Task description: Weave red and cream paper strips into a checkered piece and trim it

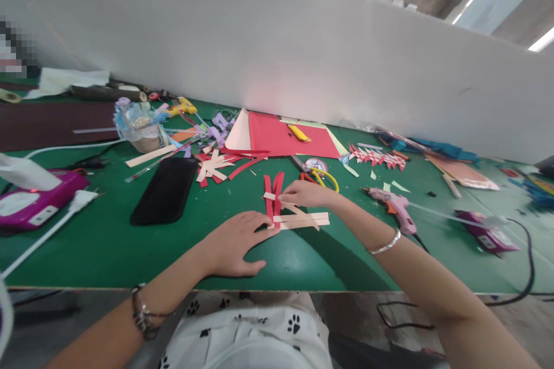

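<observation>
Near the front edge of the green bench (108,253), close to its middle, lies a small lattice of paper strips (288,210): two red strips run away from the person and pale pink ones cross them. The left hand (236,242) lies flat, fingers spread, palm down on the bench, its fingertips pressing the near end of the red strips, seemingly to keep the weave from sliding. The right hand (305,193) pinches a pink strip between thumb and fingers just where it meets the red pair, as one would to thread or square it up.

Working tools sit within easy reach of the right hand: yellow-handled scissors (322,177) just beyond it, and a pink glue gun (396,207) resting on the bench to its right, cord trailing toward the front edge. Further back, a red paper sheet (289,138) lies near the white partition with a yellow craft knife (298,133) on it, and cut offcuts (216,166) are scattered to its left. A black pouch (167,190) lies left of the weave, and a magenta glue gun (37,202) near the bench's left end.
</observation>
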`<action>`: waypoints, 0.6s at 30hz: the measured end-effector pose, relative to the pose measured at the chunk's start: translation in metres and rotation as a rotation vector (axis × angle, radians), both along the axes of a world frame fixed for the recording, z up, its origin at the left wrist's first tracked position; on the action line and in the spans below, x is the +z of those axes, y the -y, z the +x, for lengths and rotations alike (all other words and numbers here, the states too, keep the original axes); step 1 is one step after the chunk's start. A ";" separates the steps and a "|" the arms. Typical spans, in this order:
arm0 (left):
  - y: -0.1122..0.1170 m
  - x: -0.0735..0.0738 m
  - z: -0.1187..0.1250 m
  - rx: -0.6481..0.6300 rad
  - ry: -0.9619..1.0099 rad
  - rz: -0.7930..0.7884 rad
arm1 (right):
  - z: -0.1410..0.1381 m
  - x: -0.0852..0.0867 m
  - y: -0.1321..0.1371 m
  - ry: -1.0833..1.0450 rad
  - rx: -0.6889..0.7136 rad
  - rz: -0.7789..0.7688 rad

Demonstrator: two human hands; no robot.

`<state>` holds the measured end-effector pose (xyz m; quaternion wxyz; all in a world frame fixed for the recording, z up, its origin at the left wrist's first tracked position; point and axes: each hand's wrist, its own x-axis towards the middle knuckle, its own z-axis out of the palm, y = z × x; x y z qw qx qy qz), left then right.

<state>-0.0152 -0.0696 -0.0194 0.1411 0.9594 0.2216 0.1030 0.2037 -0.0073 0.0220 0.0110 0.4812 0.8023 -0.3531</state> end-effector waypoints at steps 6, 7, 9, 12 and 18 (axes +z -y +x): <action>0.000 -0.002 -0.001 0.004 -0.025 -0.008 | -0.009 -0.010 0.009 0.003 -0.055 0.181; 0.000 -0.001 -0.001 0.002 -0.033 -0.007 | -0.010 -0.012 0.011 -0.001 -0.081 0.207; 0.000 -0.001 -0.001 -0.003 -0.046 -0.002 | -0.012 -0.017 0.012 -0.010 -0.133 0.249; 0.000 0.000 -0.001 -0.005 -0.053 0.013 | -0.012 -0.024 0.012 -0.030 -0.169 0.275; 0.000 -0.003 -0.002 0.004 -0.060 0.045 | -0.004 -0.031 0.008 -0.087 -0.110 0.214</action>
